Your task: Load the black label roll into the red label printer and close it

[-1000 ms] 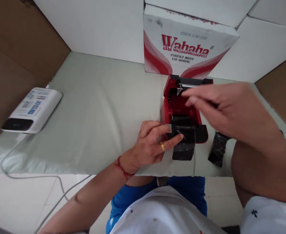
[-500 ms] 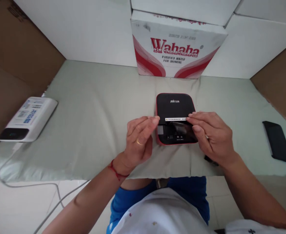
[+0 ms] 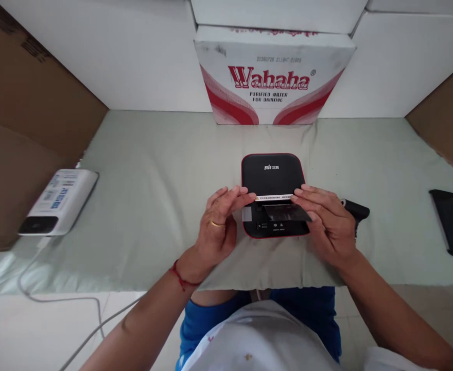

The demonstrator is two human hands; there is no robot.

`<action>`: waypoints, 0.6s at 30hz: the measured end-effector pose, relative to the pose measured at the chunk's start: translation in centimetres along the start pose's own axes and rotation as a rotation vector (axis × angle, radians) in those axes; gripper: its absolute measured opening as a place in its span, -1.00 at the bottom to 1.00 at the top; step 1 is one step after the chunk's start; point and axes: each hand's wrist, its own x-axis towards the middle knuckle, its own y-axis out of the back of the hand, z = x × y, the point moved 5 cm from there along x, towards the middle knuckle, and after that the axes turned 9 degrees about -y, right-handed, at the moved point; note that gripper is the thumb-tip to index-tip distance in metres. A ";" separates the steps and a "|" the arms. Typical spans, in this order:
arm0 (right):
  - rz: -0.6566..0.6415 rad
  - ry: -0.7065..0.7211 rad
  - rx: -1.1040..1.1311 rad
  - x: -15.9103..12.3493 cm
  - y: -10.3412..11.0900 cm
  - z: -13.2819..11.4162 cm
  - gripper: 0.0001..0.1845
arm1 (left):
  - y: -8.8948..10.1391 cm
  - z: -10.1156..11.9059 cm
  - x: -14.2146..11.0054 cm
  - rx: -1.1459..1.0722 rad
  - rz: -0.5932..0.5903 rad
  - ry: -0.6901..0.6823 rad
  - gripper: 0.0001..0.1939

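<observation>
Lid lowered | printer between left hand, right hand | both loosely curled on it, hold unclear

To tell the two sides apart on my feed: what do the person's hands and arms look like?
The left hand wears a gold-coloured ring, with a thin red bracelet at its wrist. The right hand is ungloved, with no bracelet showing; part of a white sleeve shows on that arm near the bottom edge.
</observation>
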 end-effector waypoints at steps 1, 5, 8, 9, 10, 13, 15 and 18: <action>-0.008 -0.007 0.005 -0.1 -0.1 0.1 -0.56 | 0.1 0.0 0.0 -0.023 0.012 -0.012 -0.24; -0.016 -0.026 0.014 -0.1 -0.3 -0.1 -0.45 | 1.0 0.3 -0.2 0.074 0.146 -0.096 -0.40; 0.052 -0.062 -0.029 0.7 0.0 -1.0 -0.34 | 1.5 0.4 -0.1 0.173 0.187 -0.094 -0.51; 0.077 -0.065 -0.068 1.1 0.2 -1.5 -0.37 | 1.5 0.4 0.0 0.182 0.186 -0.088 -0.51; 0.095 -0.058 -0.115 1.6 0.3 -1.9 -0.44 | 1.5 0.4 0.1 0.178 0.184 -0.084 -0.52; 0.092 0.000 -0.228 3.3 0.7 -3.1 -0.70 | 1.4 0.4 0.4 0.107 0.163 -0.088 -0.54; 0.044 0.014 -0.253 4.4 0.9 -3.4 -0.80 | 1.2 0.3 0.6 0.060 0.152 -0.085 -0.56; 0.004 -0.023 -0.306 5.9 1.2 -3.4 -0.85 | 1.0 0.1 0.6 0.019 0.163 -0.076 -0.61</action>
